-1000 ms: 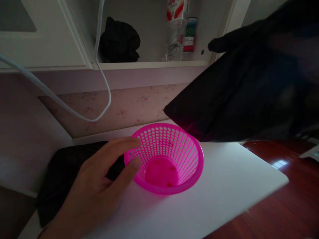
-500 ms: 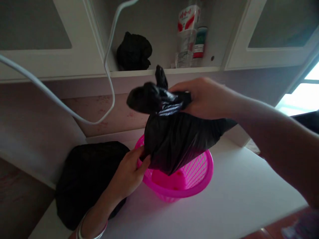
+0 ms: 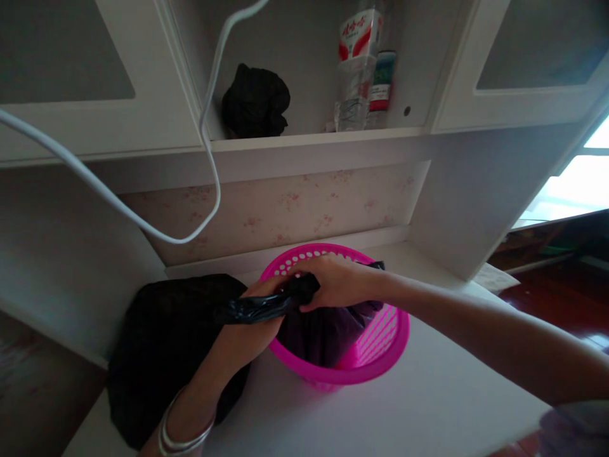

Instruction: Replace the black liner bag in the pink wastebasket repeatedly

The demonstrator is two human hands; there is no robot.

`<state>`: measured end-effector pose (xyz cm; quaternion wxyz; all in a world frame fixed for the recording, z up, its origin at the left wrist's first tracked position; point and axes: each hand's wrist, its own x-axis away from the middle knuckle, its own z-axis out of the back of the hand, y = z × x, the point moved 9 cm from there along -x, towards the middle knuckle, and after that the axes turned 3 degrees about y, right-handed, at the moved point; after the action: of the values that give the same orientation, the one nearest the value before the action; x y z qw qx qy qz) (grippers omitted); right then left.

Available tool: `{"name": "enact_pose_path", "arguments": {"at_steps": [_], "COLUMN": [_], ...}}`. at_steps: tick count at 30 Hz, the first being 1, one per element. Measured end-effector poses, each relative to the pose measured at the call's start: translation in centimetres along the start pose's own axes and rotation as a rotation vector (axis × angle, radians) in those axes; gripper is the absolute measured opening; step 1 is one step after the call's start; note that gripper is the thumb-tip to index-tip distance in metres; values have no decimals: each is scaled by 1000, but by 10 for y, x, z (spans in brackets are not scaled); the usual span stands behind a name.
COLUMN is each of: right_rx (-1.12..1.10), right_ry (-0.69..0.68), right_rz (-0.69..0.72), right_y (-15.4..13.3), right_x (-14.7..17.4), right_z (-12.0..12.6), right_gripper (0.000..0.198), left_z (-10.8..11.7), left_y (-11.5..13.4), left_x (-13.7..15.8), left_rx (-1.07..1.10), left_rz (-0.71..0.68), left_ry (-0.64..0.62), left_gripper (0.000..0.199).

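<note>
A black plastic bag (image 3: 323, 336) sits inside a pink plastic basket (image 3: 375, 374), its knotted top sticking up above the rim. My right hand (image 3: 335, 279) is closed on the bag's gathered neck, and a twisted black end hangs out to the left, across my other hand. Over the basket's left rim reaches my left hand (image 3: 259, 324), closed near the bag's neck; its fingertips are hidden behind the black plastic and my right hand. Beside the basket, on the left, lies another full black bag (image 3: 166, 349), partly behind my left forearm.
The basket stands on a white desktop (image 3: 404, 412) under a shelf (image 3: 314, 139). On the shelf are a small black bundle (image 3: 254, 101), a clear bottle (image 3: 356, 70) and a green-and-red container (image 3: 382, 79). A white cable (image 3: 166, 240) hangs in front at left.
My right hand has moved down with the black bag, and the bag now sits lower in the basket. My left hand has shifted slightly right and now meets my right hand.
</note>
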<state>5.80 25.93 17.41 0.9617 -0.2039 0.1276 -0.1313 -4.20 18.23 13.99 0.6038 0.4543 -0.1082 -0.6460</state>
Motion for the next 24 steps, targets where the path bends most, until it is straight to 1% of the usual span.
{"name": "enact_pose_path", "arguments": {"at_steps": [1,3,5,7,10,12,14,16,18,19,20,21,23,24], "right_rx": [-63,-146,-134,-72,-8,12,6,-39,-102,-122,-128,-123,-112,-121], "right_ry": [-13,-56,-72,-38,52,111,133,119,104,100,95,90,92,119], "right_rz": [1,-3,-23,-57,-147,-198,-192,-134,-54,-13,28,76,160,172], "right_y": [3,9,16,26,51,67,73,67,50,40,30,20,8,9], "right_x": [2,7,16,26,43,55,62,65,62,60,57,55,53,54], "right_z": [-1,-3,-1,5,20,31,36,35,30,27,25,23,24,28], "right_gripper": [53,41,29,20,3,5,9,27,50,56,55,47,22,16], "left_z": [-2,-4,-4,2,21,33,40,37,26,19,11,5,-2,-1], "left_y": [2,7,9,9,3,-6,-11,-8,1,6,11,15,21,22], "left_x": [-1,-3,-5,-7,-6,-3,2,6,7,7,5,2,-5,-8], "left_rx": [-2,-25,-85,-154,-206,-222,-207,-131,2,52,64,39,-77,-128], "left_rz": [-11,-38,-44,-43,-38,5,43,52,70,85,95,92,59,39], "left_ry": [-19,-55,-58,-24,53,74,55,-2,-63,-86,-100,-103,-81,-64], "left_gripper": [31,24,17,18,15,11,10,8,26,35,43,45,36,30]}}
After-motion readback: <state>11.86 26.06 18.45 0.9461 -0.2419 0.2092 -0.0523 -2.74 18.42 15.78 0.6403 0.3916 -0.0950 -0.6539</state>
